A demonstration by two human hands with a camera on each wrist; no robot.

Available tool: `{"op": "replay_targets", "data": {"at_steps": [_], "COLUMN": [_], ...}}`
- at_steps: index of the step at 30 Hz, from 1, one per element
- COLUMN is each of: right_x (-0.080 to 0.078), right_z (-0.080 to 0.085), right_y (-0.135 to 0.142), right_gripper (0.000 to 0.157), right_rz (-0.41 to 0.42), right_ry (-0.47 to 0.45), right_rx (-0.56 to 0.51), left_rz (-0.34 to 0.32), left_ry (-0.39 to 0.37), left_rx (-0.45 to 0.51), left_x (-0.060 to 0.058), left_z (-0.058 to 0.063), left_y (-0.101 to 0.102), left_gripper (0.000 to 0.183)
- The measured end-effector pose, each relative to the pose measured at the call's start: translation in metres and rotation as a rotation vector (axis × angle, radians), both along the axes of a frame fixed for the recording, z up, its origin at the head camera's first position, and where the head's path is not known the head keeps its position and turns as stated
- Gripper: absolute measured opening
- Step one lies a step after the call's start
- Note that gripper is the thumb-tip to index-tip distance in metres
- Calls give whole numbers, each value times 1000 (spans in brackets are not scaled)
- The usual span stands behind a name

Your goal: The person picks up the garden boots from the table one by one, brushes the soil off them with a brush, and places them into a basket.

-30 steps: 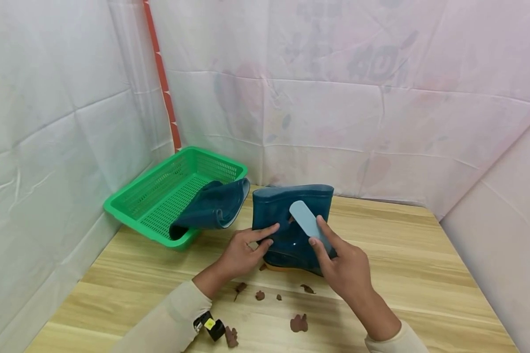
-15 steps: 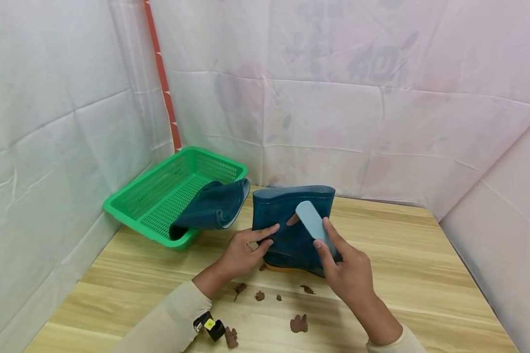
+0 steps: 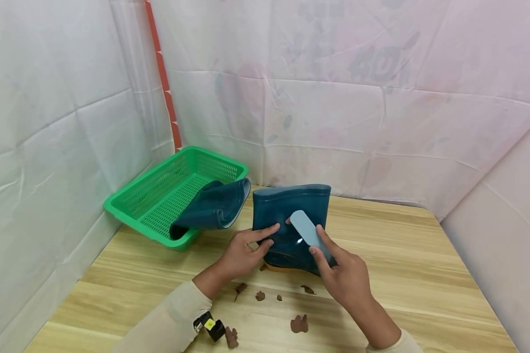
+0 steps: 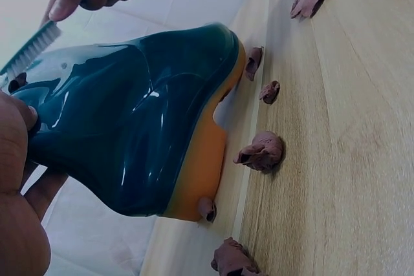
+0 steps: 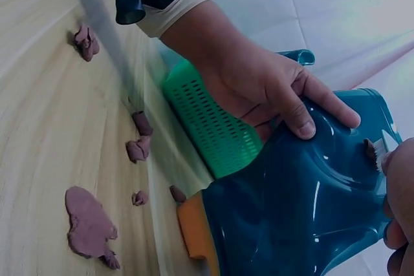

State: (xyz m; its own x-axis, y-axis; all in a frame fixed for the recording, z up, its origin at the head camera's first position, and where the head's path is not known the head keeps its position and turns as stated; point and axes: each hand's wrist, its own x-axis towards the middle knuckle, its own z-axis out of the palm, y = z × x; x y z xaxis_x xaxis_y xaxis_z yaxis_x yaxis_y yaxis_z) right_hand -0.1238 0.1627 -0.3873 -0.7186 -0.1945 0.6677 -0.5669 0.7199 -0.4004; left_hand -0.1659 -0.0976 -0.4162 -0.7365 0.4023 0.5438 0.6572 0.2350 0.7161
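A dark teal rubber boot [image 3: 269, 208] with an orange sole [image 4: 197, 166] stands on the wooden table. My left hand [image 3: 240, 252] grips the back of its shaft, thumb and index finger on the near side. In my right hand [image 3: 349, 277] is a light blue scrubbing brush [image 3: 306, 228], pinched between thumb and fingers. Its white bristles [image 5: 380, 154] face the boot's shaft, right at a small brown clay-like lump [image 5: 369, 149] stuck there. The brush back hides most of this spot in the head view.
Several brown clay-like pieces [image 3: 299, 323] lie on the table [image 3: 406, 264] in front of the boot. At the back left stands a green plastic basket [image 3: 134, 224], with a second teal boot [image 3: 212, 206] lying across its edge. White sheeting [image 3: 318, 117] walls off the back and sides.
The brush first moved right and a little away from the lump, then came back left and slightly down along the shaft. The left hand has kept its place on the boot.
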Motion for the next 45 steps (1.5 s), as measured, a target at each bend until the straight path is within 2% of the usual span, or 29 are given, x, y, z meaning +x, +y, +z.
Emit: {"op": "replay_targets", "data": {"at_steps": [8, 15, 18, 27, 31, 34, 41, 43, 45], "right_x": [1, 5, 3, 0, 2, 4, 5, 4, 2], "right_z": [-6, 1, 4, -2, -6, -7, 1, 3, 4], "right_y": [2, 8, 6, 1, 3, 6, 11, 9, 7], "right_gripper": [56, 61, 61, 58, 56, 57, 56, 55, 57], "right_rz": [-27, 35, 42, -33, -58, -42, 47, 46, 37], "right_ry": [-52, 78, 104, -48, -94, -64, 121, 126, 91], "right_rx": [45, -111, -119, 21, 51, 22, -108, -109, -95], "left_rz": [9, -3, 8, 11, 16, 15, 3, 4, 3], "left_ry": [-21, -22, -27, -61, -62, -68, -58, -51, -46], "left_rx": [11, 30, 29, 10, 12, 14, 12, 12, 12], "left_x": [2, 1, 1, 3, 3, 2, 1, 1, 2], "left_z": [-1, 1, 2, 2, 1, 1, 2, 2, 2], "left_y": [0, 2, 1, 1, 1, 1, 1, 2, 2], "left_gripper": [46, 46, 46, 47, 47, 47, 47, 47, 47]}}
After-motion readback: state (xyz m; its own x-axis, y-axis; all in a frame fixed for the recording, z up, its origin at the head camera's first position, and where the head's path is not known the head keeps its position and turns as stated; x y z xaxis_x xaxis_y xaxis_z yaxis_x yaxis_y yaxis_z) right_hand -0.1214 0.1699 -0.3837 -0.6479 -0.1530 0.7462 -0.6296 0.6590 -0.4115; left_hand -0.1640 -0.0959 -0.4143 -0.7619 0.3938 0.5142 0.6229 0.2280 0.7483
